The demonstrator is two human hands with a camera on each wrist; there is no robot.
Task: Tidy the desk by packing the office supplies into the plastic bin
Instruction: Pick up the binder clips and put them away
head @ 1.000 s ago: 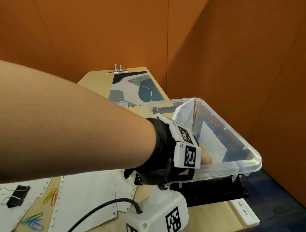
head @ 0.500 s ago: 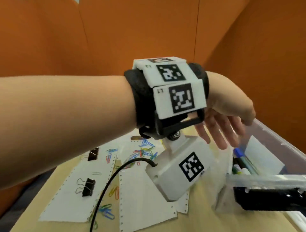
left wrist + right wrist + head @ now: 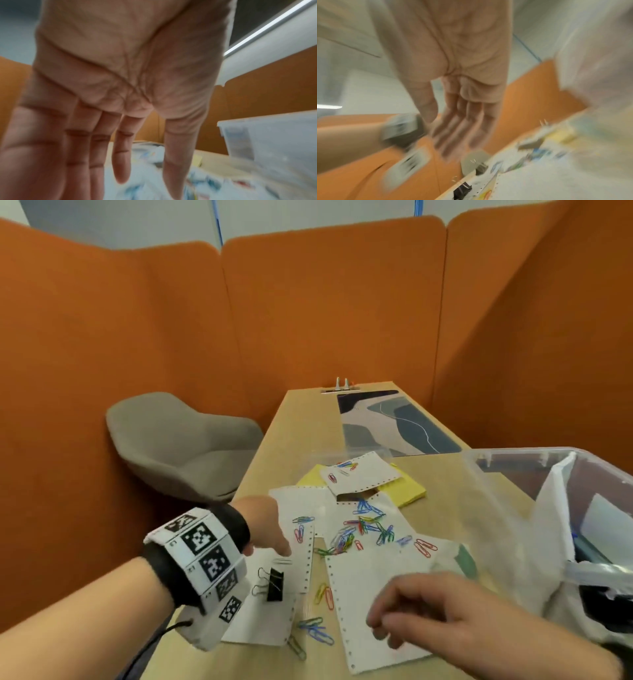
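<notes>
Since half a second ago, the left hand [image 3: 265,523] has dropped from in front of the camera down to the desk [image 3: 445,474], and the right hand [image 3: 442,607] has come into view. Going left to right: a grey chair [image 3: 178,443] stands beside the desk against orange partition walls [image 3: 137,337]. The left hand, wearing a wrist rig with square markers, hovers over the left edge of perforated white paper sheets [image 3: 373,587]; its fingers [image 3: 120,155] are straight and apart, holding nothing. Just below it lies a black binder clip [image 3: 274,584] on a sheet. Coloured paper clips [image 3: 363,527] are scattered over the sheets in the middle, with yellow sticky notes [image 3: 407,491] behind them. The right hand hangs over the near sheets, fingers loosely curled and empty. At far right sits the clear plastic bin [image 3: 507,470], with white paper leaning inside; its other contents are too blurred to tell.
</notes>
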